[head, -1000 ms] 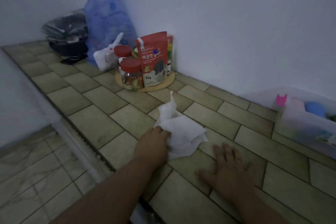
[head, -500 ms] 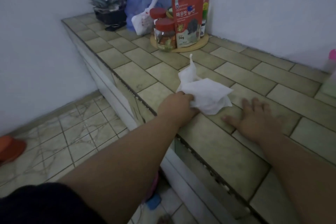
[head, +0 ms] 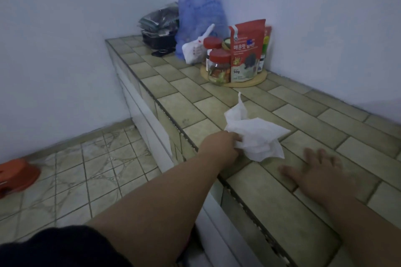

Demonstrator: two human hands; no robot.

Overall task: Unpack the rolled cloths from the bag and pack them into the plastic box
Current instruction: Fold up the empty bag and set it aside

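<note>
My left hand (head: pixel 221 145) grips a crumpled white cloth (head: pixel 257 134) near the front edge of the tiled counter (head: pixel 186 91). One corner of the cloth sticks up. To its right, my right hand (head: pixel 314 171) lies flat on the tiles with fingers spread, holding nothing. A blue plastic bag (head: pixel 199 13) stands upright against the wall at the far end of the counter. The plastic box is out of view.
A round wooden tray (head: pixel 258 79) holds red-lidded jars (head: pixel 219 65) and a red pouch (head: pixel 246 50). A small white bag (head: pixel 194 50) leans beside the jars. Dark packets (head: pixel 160 21) sit on a black tray in the corner. An orange stool (head: pixel 17 176) stands on the floor.
The view has swung left, so the plastic box at the right has left the frame and the floor shows. Both hands and the cloth stay in place on the counter.
</note>
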